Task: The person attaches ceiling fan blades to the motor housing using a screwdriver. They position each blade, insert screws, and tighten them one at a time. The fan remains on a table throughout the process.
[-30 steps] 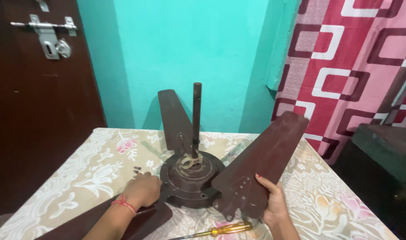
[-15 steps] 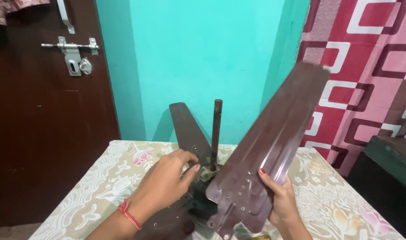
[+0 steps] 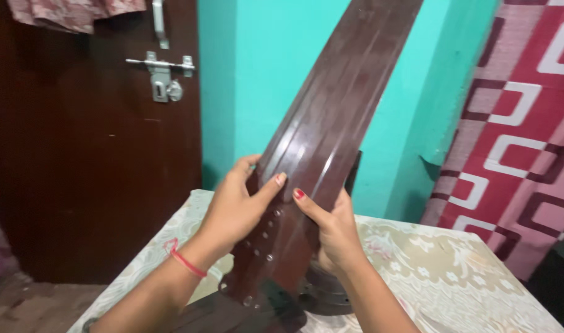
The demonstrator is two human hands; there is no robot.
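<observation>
A long dark brown fan blade (image 3: 331,117) stands tilted up, rising from the bottom centre to the top right. My left hand (image 3: 235,206) grips its left edge near the base, thumb laid across the face. My right hand (image 3: 332,229) grips the right edge, thumb on the face beside the left thumb. The blade's riveted metal bracket (image 3: 263,283) hangs at the lower end. Behind my right hand, part of the round fan motor housing (image 3: 325,296) shows on the table. A second blade (image 3: 214,317) lies low at the bottom edge.
The table carries a floral cream cloth (image 3: 454,271). A dark wooden door (image 3: 78,160) with a metal latch (image 3: 161,77) stands at the left. A turquoise wall (image 3: 245,80) is behind, and a red patterned curtain (image 3: 522,135) hangs at the right.
The blade has swung up from nearly flat to steeply raised. My left hand left the motor hub and took hold of the blade beside my right hand.
</observation>
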